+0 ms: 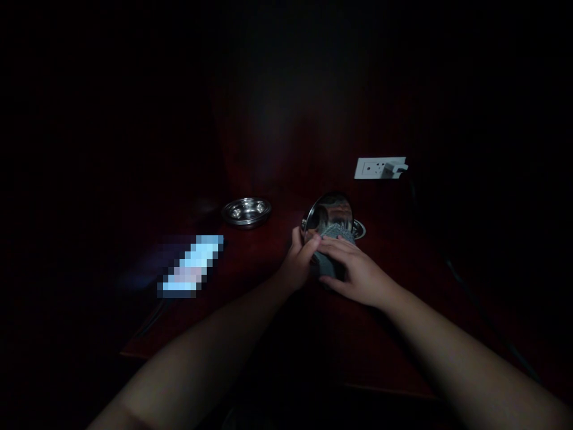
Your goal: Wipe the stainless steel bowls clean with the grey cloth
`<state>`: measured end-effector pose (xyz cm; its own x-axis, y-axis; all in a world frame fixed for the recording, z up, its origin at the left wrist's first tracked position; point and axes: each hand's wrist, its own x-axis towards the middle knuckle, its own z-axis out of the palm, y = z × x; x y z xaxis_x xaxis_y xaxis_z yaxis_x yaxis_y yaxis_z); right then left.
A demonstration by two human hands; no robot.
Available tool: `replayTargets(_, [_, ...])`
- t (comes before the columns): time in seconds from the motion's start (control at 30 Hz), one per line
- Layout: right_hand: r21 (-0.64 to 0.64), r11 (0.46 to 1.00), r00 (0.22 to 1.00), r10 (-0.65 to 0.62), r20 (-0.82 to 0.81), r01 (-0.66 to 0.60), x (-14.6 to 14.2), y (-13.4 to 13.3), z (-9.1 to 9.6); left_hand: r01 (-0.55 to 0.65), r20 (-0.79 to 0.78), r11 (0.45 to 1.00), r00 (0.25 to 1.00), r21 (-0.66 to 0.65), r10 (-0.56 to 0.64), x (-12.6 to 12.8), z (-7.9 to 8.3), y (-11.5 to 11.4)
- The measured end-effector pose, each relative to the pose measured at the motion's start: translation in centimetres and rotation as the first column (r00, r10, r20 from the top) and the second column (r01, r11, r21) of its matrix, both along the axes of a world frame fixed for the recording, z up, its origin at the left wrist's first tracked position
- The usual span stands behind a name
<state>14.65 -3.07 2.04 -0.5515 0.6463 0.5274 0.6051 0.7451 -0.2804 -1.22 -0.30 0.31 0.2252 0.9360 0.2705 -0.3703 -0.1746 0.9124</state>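
Observation:
A shiny metal bowl (333, 209) is tilted on its side, its hollow turned partly toward me. My left hand (299, 260) grips the bowl's near left rim, thumb on top and fingers behind. My right hand (358, 269) presses a grey cloth (338, 232) against the bowl, its fingers lying over the cloth. Part of the cloth hangs below the rim, between the two hands. Just behind the bowl on the right, a small metal dish (359, 229) shows only its edge. Shadow hides the bowl's underside.
Metal bowls or dishes, seemingly stacked (246, 212), stand at the back left of the dark red table (264, 263). A lit, blurred-out phone-like screen (192, 269) lies left, a cable beneath it. A wall socket (380, 168) holds a plug. Another cable (487, 316) runs along the right.

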Motion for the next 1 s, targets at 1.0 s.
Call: replayTargets(1.0, [-0.033, 0.999, 0.999, 0.009, 0.044, -0.008, -0.2, -0.8, 0.3, 0.024, 0.173, 0.998, 0.985, -0.052, -0.015, 0.5, -0.3, 0.2])
